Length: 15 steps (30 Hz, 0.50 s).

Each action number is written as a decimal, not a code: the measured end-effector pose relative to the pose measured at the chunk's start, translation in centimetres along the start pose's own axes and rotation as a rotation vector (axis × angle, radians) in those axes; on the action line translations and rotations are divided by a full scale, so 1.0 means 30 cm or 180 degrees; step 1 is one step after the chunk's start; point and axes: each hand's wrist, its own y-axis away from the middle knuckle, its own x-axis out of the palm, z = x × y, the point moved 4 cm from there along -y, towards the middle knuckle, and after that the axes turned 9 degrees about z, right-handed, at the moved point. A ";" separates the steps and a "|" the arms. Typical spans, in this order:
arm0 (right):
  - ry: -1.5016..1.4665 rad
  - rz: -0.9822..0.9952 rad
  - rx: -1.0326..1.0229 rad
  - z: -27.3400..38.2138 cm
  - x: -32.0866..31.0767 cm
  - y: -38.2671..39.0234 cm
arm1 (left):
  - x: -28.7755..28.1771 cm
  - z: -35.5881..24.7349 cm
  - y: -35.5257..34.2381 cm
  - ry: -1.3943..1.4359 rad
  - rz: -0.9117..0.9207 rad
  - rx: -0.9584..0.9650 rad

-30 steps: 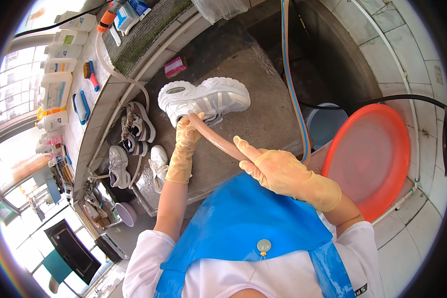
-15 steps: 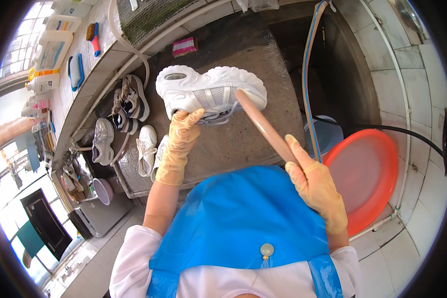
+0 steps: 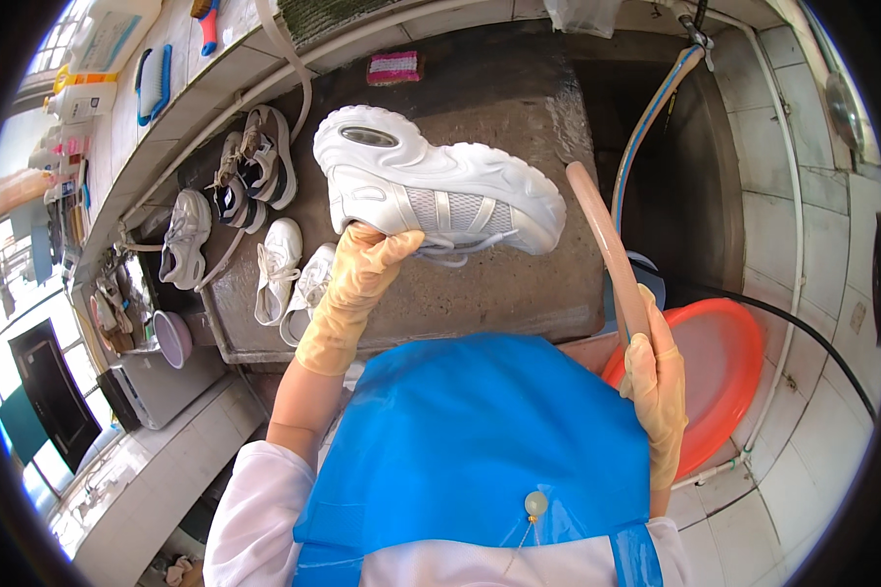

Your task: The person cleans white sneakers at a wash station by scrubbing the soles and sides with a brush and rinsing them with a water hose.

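A chunky white sneaker (image 3: 440,196) hangs sideways over the grey slab, its sole turned away and up, laces dangling below. My left hand (image 3: 367,269), in a pale yellow rubber glove, grips it at the heel opening; the fingertips inside are hidden. My right hand (image 3: 656,377), gloved alike, is wrapped round a pinkish-brown hose (image 3: 612,245). The hose's open end points up and stands a little to the right of the shoe's toe, apart from it. I cannot make out any water coming from it.
Several other shoes, such as a dark sneaker (image 3: 267,161) and a white canvas shoe (image 3: 279,269), rest at the left. A pink scrubber (image 3: 394,67) lies on the slab (image 3: 499,293). A red basin (image 3: 724,391) stands at right, below a blue-striped hose (image 3: 646,122).
The hose end has swung right, off the sneaker's side, and points more upright. My right hand has lowered slightly. The sneaker has tilted, showing more of its sole edge; the view has shifted.
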 end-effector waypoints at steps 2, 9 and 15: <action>0.0027 -0.0030 0.0037 0.013 0.011 -0.011 | -0.009 -0.007 0.011 -0.0110 -0.0024 -0.0039; 0.0401 -0.0064 -0.0271 0.028 0.032 -0.050 | -0.026 -0.025 0.029 -0.0227 -0.0156 -0.0062; 0.0220 0.0035 -0.0072 0.040 0.046 -0.059 | -0.037 -0.012 0.020 -0.0276 -0.0201 -0.0103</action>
